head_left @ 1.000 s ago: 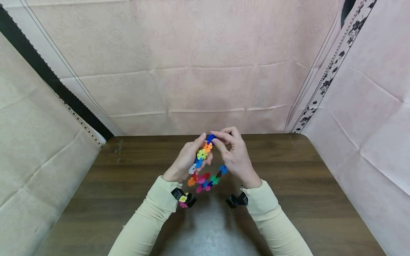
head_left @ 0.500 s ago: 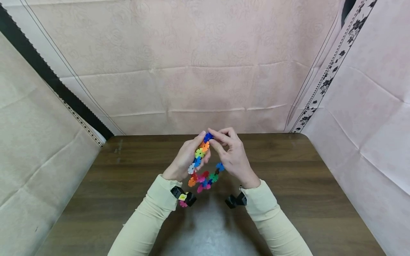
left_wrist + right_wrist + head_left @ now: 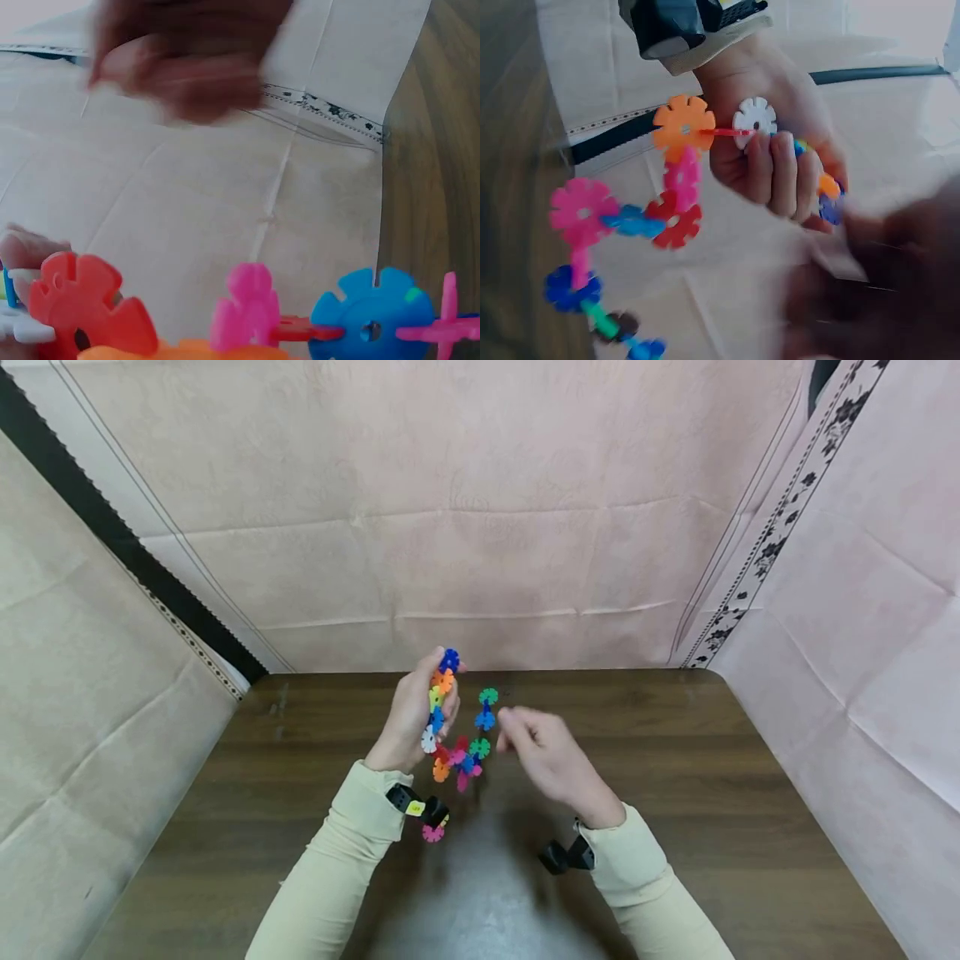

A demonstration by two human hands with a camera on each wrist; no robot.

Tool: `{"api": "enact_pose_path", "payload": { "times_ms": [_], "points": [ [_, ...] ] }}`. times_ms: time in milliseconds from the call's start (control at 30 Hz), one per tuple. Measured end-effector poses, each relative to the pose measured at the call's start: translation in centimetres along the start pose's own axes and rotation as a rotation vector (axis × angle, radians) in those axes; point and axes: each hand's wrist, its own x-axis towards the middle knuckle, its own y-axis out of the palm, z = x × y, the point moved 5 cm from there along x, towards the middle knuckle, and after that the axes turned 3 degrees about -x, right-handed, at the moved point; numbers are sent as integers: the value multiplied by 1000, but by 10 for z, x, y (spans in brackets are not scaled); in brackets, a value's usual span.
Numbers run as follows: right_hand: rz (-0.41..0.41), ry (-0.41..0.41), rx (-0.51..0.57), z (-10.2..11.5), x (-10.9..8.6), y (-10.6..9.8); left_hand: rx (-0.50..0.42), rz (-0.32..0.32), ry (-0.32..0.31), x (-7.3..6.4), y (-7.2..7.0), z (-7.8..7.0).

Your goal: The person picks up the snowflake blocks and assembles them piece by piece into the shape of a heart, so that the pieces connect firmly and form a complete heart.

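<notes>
A chain of colourful flower-shaped interlocking discs [image 3: 437,720] hangs from my left hand [image 3: 408,714], which grips its upper part, with a dark blue disc [image 3: 450,661] at the top by the thumb. In the right wrist view, the left fingers curl round the chain beside a white disc [image 3: 755,122]. The chain bends through orange, red and pink discs to a green disc [image 3: 488,696] at its free end. My right hand [image 3: 547,752] is just right of that end, apart from it, fingers loosely bent, with nothing visible in it. Both wrist views blur the right hand.
A pink disc [image 3: 432,833] shows below the left wrist, partly covered by a black wrist camera [image 3: 420,806]. The brown wooden table [image 3: 675,777] is bordered by pale cloth [image 3: 480,568] at the back and both sides.
My right hand has left the dark blue disc and moved right and down. The left hand has shifted left with the chain, whose free end now shows.
</notes>
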Motion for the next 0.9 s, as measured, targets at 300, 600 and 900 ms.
{"api": "enact_pose_path", "payload": {
  "times_ms": [300, 600, 900],
  "points": [
    [517, 160, -323, -62, -13, 85, -23, -47, 40, 1, -8, -8],
    [417, -21, -502, -86, -11, 145, -51, 4, 62, -1, -1, -9],
    [450, -93, -553, -85, -7, 154, -62, 23, 63, -3, -1, -8]
  ]
}}
